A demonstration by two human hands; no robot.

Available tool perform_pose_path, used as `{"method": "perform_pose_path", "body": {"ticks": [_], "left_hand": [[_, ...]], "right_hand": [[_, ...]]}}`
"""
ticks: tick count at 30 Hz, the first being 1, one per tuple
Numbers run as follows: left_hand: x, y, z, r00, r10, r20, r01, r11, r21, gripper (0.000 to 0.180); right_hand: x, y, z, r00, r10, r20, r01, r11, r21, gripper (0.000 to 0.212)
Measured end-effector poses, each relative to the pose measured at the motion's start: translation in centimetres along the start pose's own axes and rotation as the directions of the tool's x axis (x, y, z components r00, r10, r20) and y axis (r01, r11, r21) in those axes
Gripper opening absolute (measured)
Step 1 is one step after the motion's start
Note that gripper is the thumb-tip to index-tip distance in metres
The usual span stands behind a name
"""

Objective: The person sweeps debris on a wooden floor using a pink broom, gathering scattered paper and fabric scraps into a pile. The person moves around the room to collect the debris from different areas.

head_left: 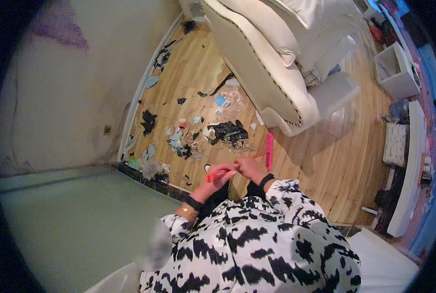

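Note:
A broom with pink bristles [270, 150] and a red handle is held in front of my body, the bristle end out to the right over the wooden floor. My left hand [221, 174] is closed round the handle near its red end. Close beside it, my right hand [249, 168] is also wrapped round the handle, nearer the bristles. Just beyond my hands lies a heap of litter with a crumpled black plastic piece [228, 132]. Left of that sit more black and pale scraps [179, 145].
A cream studded sofa [257, 73] stands ahead to the right. Scraps, including a blue piece [221, 101], litter the wooden floor [320, 171]. A stained wall [81, 97] bounds the left. At the right are a white open box [396, 73] and a white shelf edge [408, 180].

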State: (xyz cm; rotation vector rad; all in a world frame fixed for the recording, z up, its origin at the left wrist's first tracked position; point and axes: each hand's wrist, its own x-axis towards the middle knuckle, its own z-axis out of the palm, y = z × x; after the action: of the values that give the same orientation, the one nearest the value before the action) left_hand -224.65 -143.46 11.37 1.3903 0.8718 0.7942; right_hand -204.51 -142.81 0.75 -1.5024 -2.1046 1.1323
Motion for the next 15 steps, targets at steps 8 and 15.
{"method": "perform_pose_path", "body": {"ticks": [8, 15], "left_hand": [[-2.9, 10.3, -13.5, 0.959, -0.134, -0.252, 0.190, 0.958, 0.216, 0.011], [-6.7, 16.9, -13.8, 0.965, 0.143, -0.219, -0.027, 0.888, 0.460, 0.028]], "right_hand": [[12.0, -12.6, 7.3, 0.978, -0.206, -0.043, 0.210, 0.962, 0.174, 0.013], [11.5, -21.1, 4.0, 0.922, -0.346, 0.171, 0.353, 0.936, -0.009, 0.012]]}}
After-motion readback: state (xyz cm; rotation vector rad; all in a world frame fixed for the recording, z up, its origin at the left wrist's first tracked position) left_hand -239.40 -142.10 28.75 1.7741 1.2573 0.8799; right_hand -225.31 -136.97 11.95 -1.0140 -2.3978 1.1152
